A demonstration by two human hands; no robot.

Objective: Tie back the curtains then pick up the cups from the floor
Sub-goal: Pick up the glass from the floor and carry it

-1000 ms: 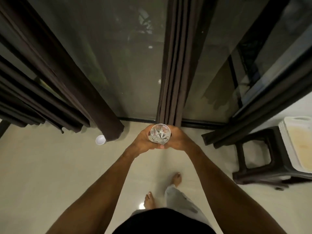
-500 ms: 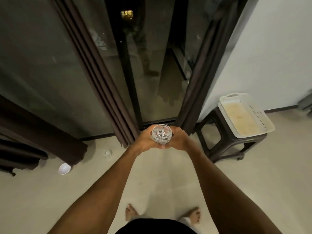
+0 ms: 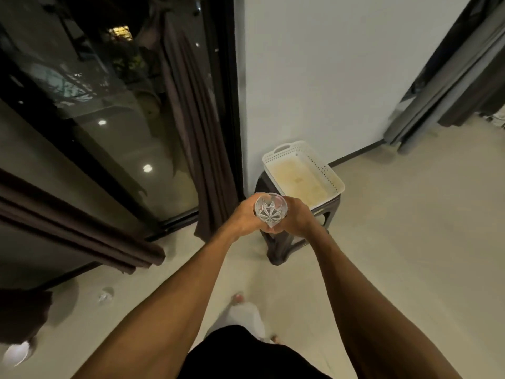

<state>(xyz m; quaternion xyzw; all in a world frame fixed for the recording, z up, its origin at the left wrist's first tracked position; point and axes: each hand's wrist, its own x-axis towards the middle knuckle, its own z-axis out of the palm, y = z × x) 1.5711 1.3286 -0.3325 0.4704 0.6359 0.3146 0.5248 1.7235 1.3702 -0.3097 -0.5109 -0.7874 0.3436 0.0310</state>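
Glass cup (image 3: 270, 210), pale floor (image 3: 410, 242), white wall (image 3: 328, 77)

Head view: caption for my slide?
A glass held by left hand and right hand, near a basket on a stool.

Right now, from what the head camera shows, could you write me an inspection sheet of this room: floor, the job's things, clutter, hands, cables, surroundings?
Surface: pale, smooth floor.
Job's things: glass held upright at chest height; second glass and white cup on the floor at left; brown curtain hangs to the floor.
Clutter: white basket on a dark stool by the wall.
Hands: left hand and right hand both grip the glass.
Cables: nothing seen.
Surroundings: dark sliding door, white wall, grey curtain at right.
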